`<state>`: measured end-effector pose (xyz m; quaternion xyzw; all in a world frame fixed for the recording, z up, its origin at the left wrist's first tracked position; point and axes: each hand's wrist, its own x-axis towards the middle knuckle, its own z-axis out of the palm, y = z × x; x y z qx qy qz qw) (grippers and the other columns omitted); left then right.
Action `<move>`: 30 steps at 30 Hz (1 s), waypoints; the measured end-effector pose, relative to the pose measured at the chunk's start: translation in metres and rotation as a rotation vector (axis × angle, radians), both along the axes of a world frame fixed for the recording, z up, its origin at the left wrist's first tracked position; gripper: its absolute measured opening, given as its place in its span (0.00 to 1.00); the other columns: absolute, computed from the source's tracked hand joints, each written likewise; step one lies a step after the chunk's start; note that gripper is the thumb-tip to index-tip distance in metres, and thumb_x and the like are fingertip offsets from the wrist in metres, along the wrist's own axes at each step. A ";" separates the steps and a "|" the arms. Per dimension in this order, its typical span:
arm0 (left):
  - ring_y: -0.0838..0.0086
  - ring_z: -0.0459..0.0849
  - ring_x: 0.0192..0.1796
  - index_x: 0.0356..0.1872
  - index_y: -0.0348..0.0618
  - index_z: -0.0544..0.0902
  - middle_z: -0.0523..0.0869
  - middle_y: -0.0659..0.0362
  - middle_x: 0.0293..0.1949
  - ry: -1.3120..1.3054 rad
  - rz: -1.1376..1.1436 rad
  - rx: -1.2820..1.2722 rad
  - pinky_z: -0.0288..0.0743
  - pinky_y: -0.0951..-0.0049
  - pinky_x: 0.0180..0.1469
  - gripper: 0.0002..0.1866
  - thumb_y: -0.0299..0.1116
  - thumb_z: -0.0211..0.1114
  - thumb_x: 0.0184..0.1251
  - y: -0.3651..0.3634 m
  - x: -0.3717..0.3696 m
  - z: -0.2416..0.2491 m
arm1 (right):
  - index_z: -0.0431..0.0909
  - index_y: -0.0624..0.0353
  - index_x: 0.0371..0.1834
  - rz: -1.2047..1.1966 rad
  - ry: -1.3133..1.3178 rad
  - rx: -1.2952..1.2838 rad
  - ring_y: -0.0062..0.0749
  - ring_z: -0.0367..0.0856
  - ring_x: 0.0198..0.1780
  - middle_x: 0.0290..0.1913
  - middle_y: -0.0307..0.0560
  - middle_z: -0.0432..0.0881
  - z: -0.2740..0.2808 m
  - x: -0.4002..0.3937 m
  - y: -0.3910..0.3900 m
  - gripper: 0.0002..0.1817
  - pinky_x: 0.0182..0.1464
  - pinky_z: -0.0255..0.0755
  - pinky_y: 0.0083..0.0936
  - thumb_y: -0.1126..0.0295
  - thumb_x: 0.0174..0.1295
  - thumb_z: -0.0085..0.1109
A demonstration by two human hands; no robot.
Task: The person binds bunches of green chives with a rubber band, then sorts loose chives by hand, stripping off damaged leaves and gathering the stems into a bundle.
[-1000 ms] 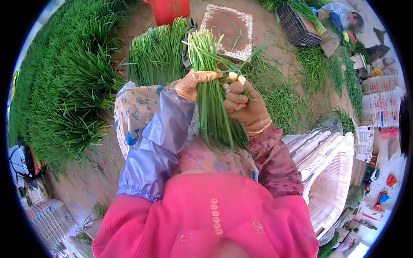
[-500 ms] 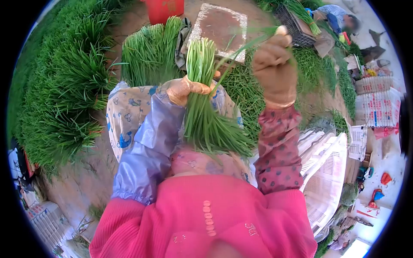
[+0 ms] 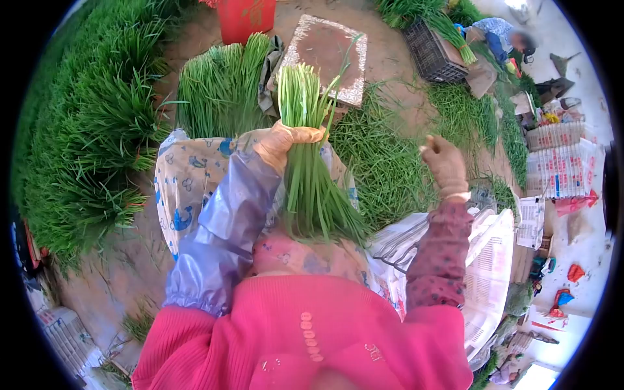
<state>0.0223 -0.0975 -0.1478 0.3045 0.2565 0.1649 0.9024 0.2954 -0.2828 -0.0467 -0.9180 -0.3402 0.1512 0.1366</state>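
Note:
My left hand [image 3: 281,140], in a tan glove, is wrapped around a bunch of green chives [image 3: 302,101]. Pale stem ends point up, and the leaves [image 3: 318,195] fan downward over my lap. One longer leaf [image 3: 339,81] sticks out from the bunch at the upper right. My right hand [image 3: 447,166], also gloved, hangs out to the right above loose chive leaves [image 3: 383,156] on the ground. Its fingers are bent, with the tips slightly apart, and nothing shows between them.
Bundled chives [image 3: 218,84] stand upright ahead, beside a low board with a patterned border [image 3: 351,55] and a red bucket [image 3: 246,19]. More chives [image 3: 84,149] line the left. A white basket [image 3: 487,279] is by my right arm. A black crate [image 3: 429,55] and another person [image 3: 497,36] are farther right.
My right hand has moved down and right, away from the bunch. The long leaf stretched between it and the bunch has left its fingers. My left hand keeps hold of the chives.

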 end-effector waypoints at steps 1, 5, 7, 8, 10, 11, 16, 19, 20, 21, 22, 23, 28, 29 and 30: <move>0.74 0.84 0.38 0.60 0.38 0.75 0.85 0.56 0.39 0.005 -0.007 0.006 0.81 0.73 0.42 0.28 0.21 0.68 0.54 -0.002 0.002 0.001 | 0.79 0.59 0.53 0.044 0.306 0.160 0.38 0.82 0.46 0.45 0.48 0.84 0.006 -0.020 0.005 0.22 0.50 0.73 0.33 0.60 0.59 0.62; 0.73 0.85 0.38 0.55 0.38 0.78 0.85 0.57 0.40 -0.044 0.025 0.042 0.81 0.74 0.42 0.25 0.21 0.69 0.53 -0.014 0.007 0.020 | 0.79 0.63 0.52 0.253 0.686 0.508 0.21 0.77 0.30 0.31 0.39 0.81 0.023 -0.097 0.047 0.18 0.35 0.71 0.20 0.66 0.61 0.62; 0.73 0.85 0.38 0.54 0.38 0.78 0.85 0.57 0.40 -0.060 0.037 0.069 0.81 0.73 0.42 0.24 0.20 0.70 0.52 -0.015 0.008 0.024 | 0.79 0.66 0.49 0.347 0.108 0.630 0.15 0.73 0.27 0.27 0.35 0.78 0.016 -0.115 0.069 0.14 0.29 0.67 0.16 0.73 0.61 0.60; 0.74 0.85 0.39 0.54 0.38 0.78 0.85 0.58 0.40 -0.097 0.026 0.142 0.81 0.73 0.43 0.24 0.20 0.70 0.52 -0.014 0.008 0.018 | 0.79 0.66 0.49 0.350 0.108 0.636 0.15 0.73 0.27 0.27 0.35 0.78 0.017 -0.121 0.075 0.14 0.29 0.67 0.16 0.73 0.61 0.60; 0.74 0.85 0.39 0.54 0.38 0.78 0.86 0.59 0.40 -0.089 0.022 0.181 0.81 0.74 0.42 0.25 0.19 0.70 0.53 -0.018 0.005 0.028 | 0.78 0.64 0.52 0.217 0.795 0.657 0.17 0.73 0.25 0.27 0.37 0.79 0.019 -0.129 0.084 0.15 0.28 0.68 0.17 0.74 0.62 0.60; 0.74 0.85 0.39 0.54 0.38 0.78 0.86 0.59 0.40 -0.086 0.025 0.182 0.81 0.74 0.42 0.25 0.19 0.70 0.53 -0.019 0.005 0.032 | 0.78 0.64 0.52 0.219 0.798 0.658 0.17 0.73 0.25 0.27 0.37 0.79 0.014 -0.128 0.085 0.15 0.28 0.68 0.17 0.74 0.62 0.60; 0.75 0.83 0.36 0.55 0.40 0.77 0.85 0.58 0.37 -0.110 0.152 0.023 0.79 0.73 0.40 0.24 0.17 0.67 0.55 -0.024 0.002 0.037 | 0.79 0.63 0.43 0.005 0.953 0.858 0.17 0.72 0.24 0.28 0.37 0.79 -0.005 -0.120 0.070 0.07 0.27 0.67 0.16 0.76 0.62 0.59; 0.72 0.82 0.36 0.58 0.40 0.74 0.84 0.56 0.36 -0.290 0.145 -0.087 0.79 0.72 0.41 0.27 0.20 0.68 0.54 -0.018 -0.002 0.025 | 0.80 0.62 0.45 -0.031 1.028 0.960 0.17 0.72 0.24 0.30 0.38 0.79 -0.026 -0.090 0.049 0.08 0.27 0.69 0.17 0.78 0.63 0.58; 0.69 0.82 0.39 0.60 0.40 0.71 0.84 0.55 0.37 -0.314 0.101 -0.035 0.79 0.68 0.44 0.32 0.23 0.71 0.51 -0.017 -0.004 0.024 | 0.79 0.62 0.46 0.005 1.167 1.081 0.18 0.74 0.27 0.34 0.41 0.80 -0.038 -0.076 0.039 0.09 0.28 0.70 0.17 0.78 0.63 0.57; 0.65 0.82 0.42 0.63 0.41 0.69 0.84 0.53 0.38 -0.336 0.056 0.017 0.79 0.64 0.47 0.37 0.26 0.74 0.48 -0.015 -0.005 0.024 | 0.79 0.61 0.47 0.040 1.306 1.203 0.19 0.76 0.30 0.37 0.43 0.81 -0.047 -0.061 0.031 0.10 0.30 0.71 0.16 0.79 0.64 0.56; 0.65 0.82 0.42 0.63 0.41 0.69 0.84 0.53 0.38 -0.336 0.058 0.016 0.79 0.64 0.47 0.37 0.26 0.74 0.48 -0.014 -0.005 0.021 | 0.79 0.61 0.47 0.041 1.307 1.200 0.19 0.76 0.30 0.37 0.43 0.81 -0.055 -0.042 0.020 0.10 0.30 0.71 0.16 0.79 0.64 0.56; 0.65 0.82 0.42 0.63 0.40 0.69 0.83 0.53 0.37 -0.301 0.085 0.030 0.78 0.63 0.47 0.38 0.26 0.74 0.48 -0.013 -0.003 0.016 | 0.79 0.62 0.48 -0.003 1.380 1.230 0.21 0.78 0.34 0.40 0.46 0.81 -0.061 -0.022 0.007 0.11 0.33 0.73 0.19 0.76 0.63 0.59; 0.66 0.82 0.41 0.61 0.38 0.71 0.83 0.53 0.38 -0.310 0.026 0.067 0.76 0.66 0.47 0.36 0.27 0.75 0.47 -0.016 -0.005 0.025 | 0.76 0.66 0.55 -0.083 0.005 0.162 0.30 0.80 0.44 0.45 0.51 0.82 -0.063 0.001 -0.011 0.24 0.45 0.75 0.27 0.64 0.57 0.66; 0.66 0.82 0.41 0.61 0.38 0.71 0.83 0.53 0.38 -0.313 0.020 0.072 0.76 0.66 0.47 0.36 0.27 0.75 0.47 -0.014 -0.003 0.028 | 0.75 0.67 0.57 -0.045 0.191 0.225 0.31 0.80 0.45 0.46 0.52 0.82 -0.051 -0.011 -0.007 0.27 0.47 0.75 0.27 0.63 0.56 0.67; 0.66 0.82 0.41 0.61 0.37 0.71 0.83 0.52 0.38 -0.266 -0.015 0.091 0.76 0.67 0.47 0.36 0.28 0.75 0.47 -0.014 -0.002 0.029 | 0.73 0.67 0.58 -0.005 0.380 0.283 0.31 0.80 0.46 0.46 0.52 0.82 -0.031 -0.032 0.000 0.30 0.49 0.74 0.27 0.62 0.56 0.67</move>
